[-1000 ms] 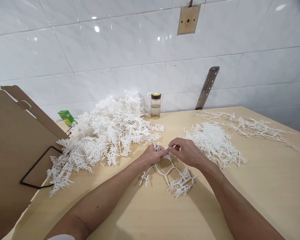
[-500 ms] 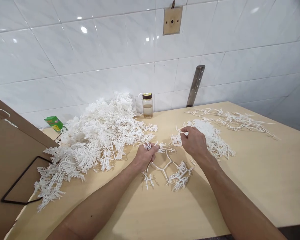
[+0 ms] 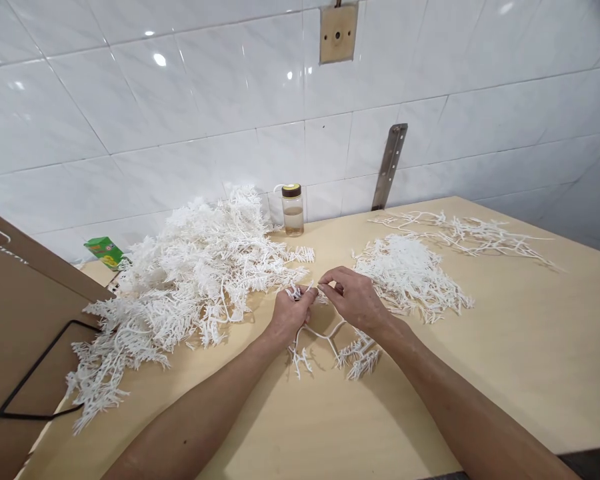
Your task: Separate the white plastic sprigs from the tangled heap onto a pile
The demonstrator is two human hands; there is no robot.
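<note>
My left hand (image 3: 294, 310) is closed on a white plastic branch (image 3: 325, 339), whose forked stems and feathery sprigs hang below and to the right over the table. Close beside it, my right hand (image 3: 349, 293) has thumb and forefinger pinched at the branch's upper end; the bit between those fingertips is too small to make out. Behind my right hand lies a heap of small white sprigs (image 3: 413, 273). Left of my left hand spreads a large pile of feathery white plastic branches (image 3: 195, 267).
Bare forked stems (image 3: 470, 237) lie at the back right of the wooden table (image 3: 520, 347). A water bottle (image 3: 293, 217) stands by the tiled wall, near a metal bracket (image 3: 390, 167). On the left are a green carton (image 3: 105, 252) and a brown board (image 3: 25, 320) with a black handle.
My right hand has moved left from the heap of small sprigs to my left hand's fingertips. My left hand keeps its hold on the branch. The view has shifted slightly.
</note>
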